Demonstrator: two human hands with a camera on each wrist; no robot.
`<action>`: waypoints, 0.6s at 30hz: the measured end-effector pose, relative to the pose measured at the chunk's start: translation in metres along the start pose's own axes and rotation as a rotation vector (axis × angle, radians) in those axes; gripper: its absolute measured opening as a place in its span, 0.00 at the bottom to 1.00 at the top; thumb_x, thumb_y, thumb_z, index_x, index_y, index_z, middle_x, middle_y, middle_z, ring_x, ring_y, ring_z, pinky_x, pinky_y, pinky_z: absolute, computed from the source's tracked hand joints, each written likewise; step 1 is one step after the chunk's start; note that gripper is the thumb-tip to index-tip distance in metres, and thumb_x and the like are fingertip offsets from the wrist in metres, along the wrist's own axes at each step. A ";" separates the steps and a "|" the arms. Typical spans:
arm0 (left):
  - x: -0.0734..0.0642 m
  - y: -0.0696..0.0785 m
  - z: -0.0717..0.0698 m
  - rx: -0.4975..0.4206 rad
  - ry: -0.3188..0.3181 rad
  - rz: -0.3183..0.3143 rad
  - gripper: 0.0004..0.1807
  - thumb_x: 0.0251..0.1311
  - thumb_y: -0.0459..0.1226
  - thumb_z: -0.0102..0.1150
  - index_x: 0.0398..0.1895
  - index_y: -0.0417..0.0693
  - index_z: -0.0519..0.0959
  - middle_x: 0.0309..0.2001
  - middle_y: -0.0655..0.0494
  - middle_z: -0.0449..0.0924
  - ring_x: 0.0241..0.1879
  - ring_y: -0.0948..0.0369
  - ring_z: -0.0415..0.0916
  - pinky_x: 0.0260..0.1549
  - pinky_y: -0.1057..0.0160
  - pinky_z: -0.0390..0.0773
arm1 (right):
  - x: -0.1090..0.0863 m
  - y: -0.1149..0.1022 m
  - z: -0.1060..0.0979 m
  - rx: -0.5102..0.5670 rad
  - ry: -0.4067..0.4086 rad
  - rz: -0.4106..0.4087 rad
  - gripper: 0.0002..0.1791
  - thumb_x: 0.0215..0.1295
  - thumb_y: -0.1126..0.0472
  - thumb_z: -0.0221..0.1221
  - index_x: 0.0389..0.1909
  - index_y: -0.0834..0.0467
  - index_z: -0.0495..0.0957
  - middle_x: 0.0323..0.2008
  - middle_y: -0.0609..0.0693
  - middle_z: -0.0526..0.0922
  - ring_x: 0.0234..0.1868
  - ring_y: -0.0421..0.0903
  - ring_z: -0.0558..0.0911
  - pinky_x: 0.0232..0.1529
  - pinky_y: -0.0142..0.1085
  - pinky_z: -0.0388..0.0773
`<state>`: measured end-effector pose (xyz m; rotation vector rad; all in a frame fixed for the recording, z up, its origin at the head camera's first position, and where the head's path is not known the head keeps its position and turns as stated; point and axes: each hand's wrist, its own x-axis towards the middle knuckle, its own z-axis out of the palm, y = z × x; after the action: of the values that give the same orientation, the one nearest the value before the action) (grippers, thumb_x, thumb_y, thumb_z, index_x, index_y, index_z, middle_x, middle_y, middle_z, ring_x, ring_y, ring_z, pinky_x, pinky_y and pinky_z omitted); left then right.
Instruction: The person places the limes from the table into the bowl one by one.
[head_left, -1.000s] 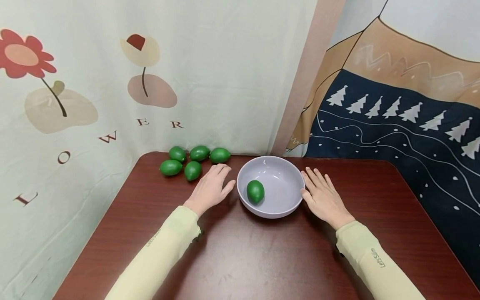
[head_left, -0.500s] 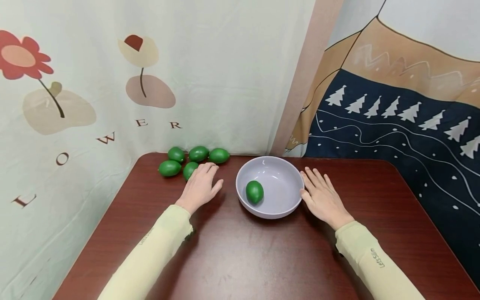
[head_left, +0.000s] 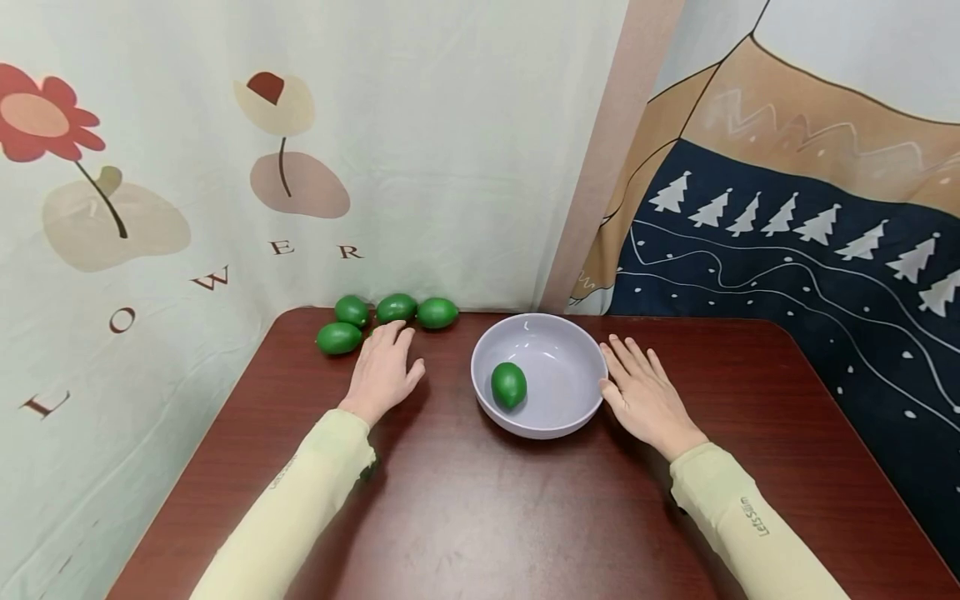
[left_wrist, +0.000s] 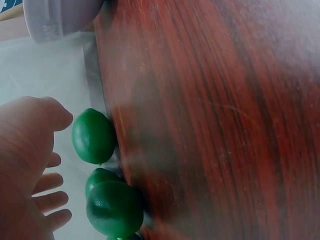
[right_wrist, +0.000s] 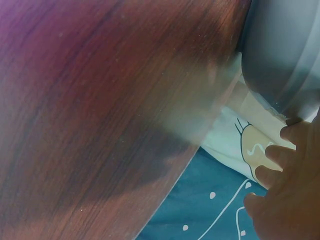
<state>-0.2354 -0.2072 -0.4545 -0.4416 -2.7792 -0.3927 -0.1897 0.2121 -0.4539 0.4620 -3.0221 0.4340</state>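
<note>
loosely poised with a spread, empty left hand (head_left: pixel 381 367) at the near side of the grouped green limes (head_left: pixel 396 307), mostly lying long-axis sideways at the far left of the table (head_left: pixel 480 533), much nearer them than the right hand (head_left: pixel 643 402), straight-fingered against the bowl (head_left: pixel 540 430).

My right hand (right_wrist: pixel 290 187) is close by the smooth, round grey bowl (right_wrist: pixel 282 55) on the flat brown wooden table (right_wrist: pixel 100 95).
</note>
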 end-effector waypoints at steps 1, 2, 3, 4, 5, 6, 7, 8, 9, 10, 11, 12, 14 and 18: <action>0.000 -0.001 0.000 0.005 0.002 -0.008 0.28 0.65 0.38 0.62 0.64 0.32 0.74 0.68 0.34 0.68 0.69 0.38 0.64 0.68 0.39 0.64 | 0.000 0.000 0.000 -0.001 0.000 0.000 0.35 0.80 0.48 0.44 0.81 0.60 0.55 0.82 0.58 0.50 0.83 0.59 0.45 0.80 0.57 0.38; -0.001 -0.002 0.000 0.007 0.005 -0.018 0.28 0.65 0.38 0.62 0.64 0.31 0.73 0.69 0.34 0.67 0.69 0.38 0.63 0.68 0.39 0.64 | 0.000 0.000 0.000 0.000 0.001 0.000 0.35 0.80 0.48 0.44 0.81 0.60 0.55 0.82 0.58 0.50 0.83 0.59 0.45 0.80 0.57 0.39; -0.001 -0.002 0.000 0.009 0.008 -0.026 0.28 0.65 0.38 0.62 0.64 0.31 0.73 0.69 0.33 0.67 0.69 0.37 0.63 0.67 0.39 0.64 | 0.000 0.000 0.001 0.002 0.000 0.001 0.35 0.80 0.48 0.44 0.81 0.60 0.55 0.82 0.58 0.50 0.83 0.59 0.45 0.80 0.57 0.39; -0.002 -0.003 -0.001 0.010 0.010 -0.036 0.27 0.65 0.37 0.61 0.64 0.30 0.73 0.69 0.32 0.66 0.69 0.37 0.62 0.67 0.38 0.64 | 0.000 0.000 0.001 0.002 0.000 0.001 0.35 0.80 0.48 0.44 0.81 0.60 0.55 0.82 0.58 0.50 0.83 0.59 0.45 0.80 0.57 0.39; -0.002 -0.004 -0.001 0.009 0.011 -0.044 0.27 0.65 0.37 0.61 0.64 0.30 0.73 0.69 0.32 0.66 0.69 0.37 0.62 0.67 0.38 0.64 | 0.000 0.000 0.001 0.002 -0.001 0.001 0.35 0.80 0.48 0.44 0.81 0.60 0.55 0.82 0.58 0.50 0.83 0.59 0.45 0.80 0.57 0.39; -0.002 -0.004 -0.001 0.009 0.011 -0.052 0.27 0.65 0.37 0.61 0.64 0.30 0.73 0.69 0.31 0.65 0.69 0.36 0.61 0.67 0.38 0.64 | 0.000 0.000 0.001 0.004 -0.002 0.001 0.35 0.80 0.48 0.44 0.81 0.59 0.55 0.82 0.58 0.50 0.83 0.59 0.45 0.80 0.57 0.39; -0.002 -0.005 -0.002 0.008 0.008 -0.061 0.28 0.65 0.36 0.61 0.65 0.29 0.72 0.70 0.31 0.65 0.69 0.36 0.61 0.67 0.37 0.64 | 0.001 0.000 0.001 0.004 -0.003 0.002 0.35 0.80 0.48 0.44 0.81 0.59 0.55 0.82 0.57 0.50 0.83 0.59 0.45 0.80 0.57 0.39; -0.003 -0.005 -0.002 0.005 0.003 -0.069 0.28 0.65 0.36 0.61 0.65 0.29 0.72 0.70 0.30 0.64 0.70 0.35 0.60 0.67 0.37 0.64 | 0.001 0.000 0.001 0.005 -0.005 0.003 0.35 0.80 0.48 0.44 0.81 0.59 0.55 0.82 0.57 0.50 0.83 0.58 0.45 0.80 0.57 0.39; -0.003 -0.006 -0.002 0.006 -0.002 -0.076 0.28 0.65 0.36 0.61 0.65 0.30 0.71 0.71 0.30 0.63 0.70 0.35 0.60 0.67 0.37 0.63 | 0.001 0.000 0.001 0.006 -0.006 0.004 0.35 0.80 0.48 0.44 0.81 0.59 0.55 0.82 0.57 0.50 0.83 0.58 0.45 0.80 0.57 0.38; -0.002 -0.006 -0.002 0.005 -0.011 -0.083 0.29 0.65 0.35 0.61 0.66 0.30 0.71 0.71 0.30 0.63 0.71 0.35 0.59 0.68 0.37 0.63 | 0.001 0.000 0.001 0.006 -0.007 0.004 0.35 0.80 0.48 0.44 0.81 0.59 0.55 0.82 0.57 0.50 0.83 0.58 0.45 0.80 0.57 0.38; -0.002 -0.007 -0.002 0.005 -0.020 -0.089 0.29 0.65 0.35 0.60 0.67 0.30 0.70 0.72 0.30 0.62 0.71 0.34 0.59 0.68 0.37 0.63 | 0.001 0.000 0.001 0.008 -0.009 0.005 0.35 0.80 0.48 0.44 0.81 0.59 0.54 0.82 0.57 0.49 0.83 0.58 0.45 0.80 0.57 0.38; -0.002 -0.007 -0.002 0.003 -0.032 -0.096 0.30 0.65 0.35 0.60 0.68 0.30 0.70 0.73 0.30 0.61 0.72 0.34 0.58 0.69 0.37 0.62 | 0.001 0.000 0.001 0.008 -0.009 0.006 0.35 0.80 0.48 0.44 0.81 0.59 0.54 0.82 0.58 0.50 0.83 0.58 0.45 0.80 0.57 0.38; -0.002 -0.008 -0.002 -0.001 -0.058 -0.108 0.31 0.65 0.34 0.60 0.70 0.30 0.68 0.74 0.30 0.58 0.73 0.34 0.57 0.70 0.37 0.61 | 0.000 0.000 0.001 0.006 -0.007 0.006 0.35 0.80 0.48 0.44 0.81 0.59 0.54 0.82 0.58 0.50 0.83 0.59 0.45 0.80 0.57 0.38; -0.002 -0.009 -0.002 -0.022 -0.097 -0.131 0.34 0.65 0.33 0.59 0.73 0.30 0.65 0.76 0.29 0.54 0.75 0.33 0.53 0.71 0.36 0.59 | 0.000 0.000 0.002 0.000 -0.003 0.005 0.35 0.80 0.48 0.44 0.81 0.60 0.55 0.82 0.58 0.50 0.83 0.59 0.45 0.80 0.57 0.39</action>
<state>-0.2364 -0.2166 -0.4554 -0.2923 -2.9105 -0.4435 -0.1900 0.2118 -0.4554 0.4556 -3.0267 0.4346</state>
